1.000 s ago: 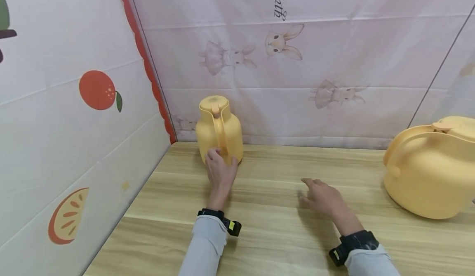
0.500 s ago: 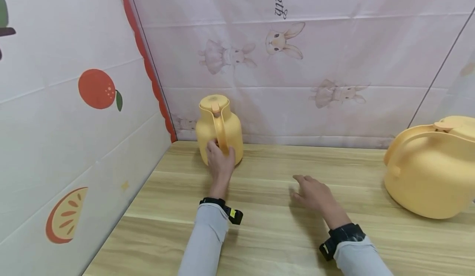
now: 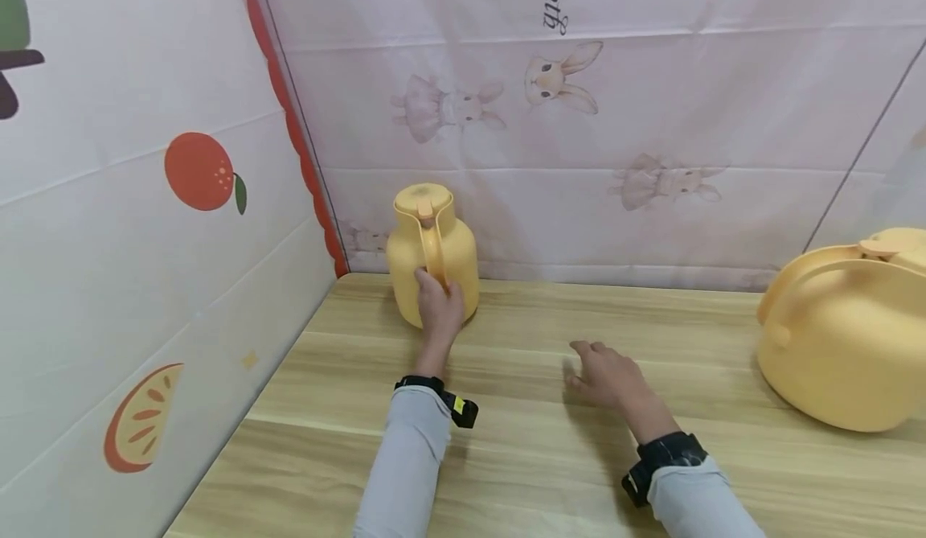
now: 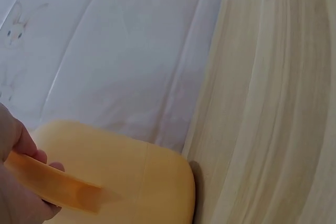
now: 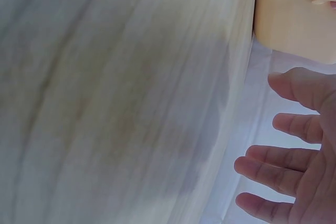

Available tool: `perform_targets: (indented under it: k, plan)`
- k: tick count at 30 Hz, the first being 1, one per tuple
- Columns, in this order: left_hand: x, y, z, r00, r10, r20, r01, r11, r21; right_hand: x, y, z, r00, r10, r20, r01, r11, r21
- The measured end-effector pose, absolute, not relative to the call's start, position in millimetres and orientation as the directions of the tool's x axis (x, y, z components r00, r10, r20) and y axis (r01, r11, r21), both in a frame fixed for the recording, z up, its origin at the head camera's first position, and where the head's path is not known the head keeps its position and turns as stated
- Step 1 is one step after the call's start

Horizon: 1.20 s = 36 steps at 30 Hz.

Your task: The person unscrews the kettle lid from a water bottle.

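Observation:
A yellow thermos jug point(image 3: 461, 256) stands upright at the back left of the table, its handle turned toward me. My left hand point(image 3: 440, 313) grips the lower part of that handle. In the left wrist view the fingers point(image 4: 26, 142) wrap around the handle point(image 4: 58, 184), with the jug body point(image 4: 152, 182) behind it. My right hand point(image 3: 608, 373) hovers over the table to the right of the jug, holding nothing. The right wrist view shows its fingers point(image 5: 268, 174) spread and relaxed, apart from the jug point(image 5: 294, 19).
At the right edge stands a larger-looking yellow jug point(image 3: 846, 353), partly cut off by the frame. The wood-grain table point(image 3: 521, 457) meets a pink rabbit-print back wall point(image 3: 506, 224) and a white fruit-print side wall point(image 3: 239, 297) on the left.
My left hand has moved up and closed its fingers around the jug's handle. The right hand shifted slightly left, then stayed. The jug stands in the same place.

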<state>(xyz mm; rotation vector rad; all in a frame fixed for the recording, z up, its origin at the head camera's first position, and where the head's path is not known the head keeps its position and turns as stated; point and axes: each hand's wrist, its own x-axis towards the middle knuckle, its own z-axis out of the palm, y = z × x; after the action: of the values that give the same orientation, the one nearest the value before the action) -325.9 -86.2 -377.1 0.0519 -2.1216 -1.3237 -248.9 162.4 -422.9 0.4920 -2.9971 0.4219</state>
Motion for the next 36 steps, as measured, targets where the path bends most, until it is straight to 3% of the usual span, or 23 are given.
perform_targets:
  k: [20, 36]
  plan:
    - [-316.2, -94.3, -374.9, -0.832, -0.346, 0.434, 0.26, 0.447, 0.856, -245.2, 154.2, -425.1, -0.953, -0.288, 0.094, -0.302, 0.91, -0.283]
    - [-308.0, -88.3, -384.3, -0.784, -0.409, 0.468, 0.325, 0.372, 0.869, -232.0, 158.4, -418.2, -0.949, -0.293, 0.117, -0.315, 0.906, -0.282]
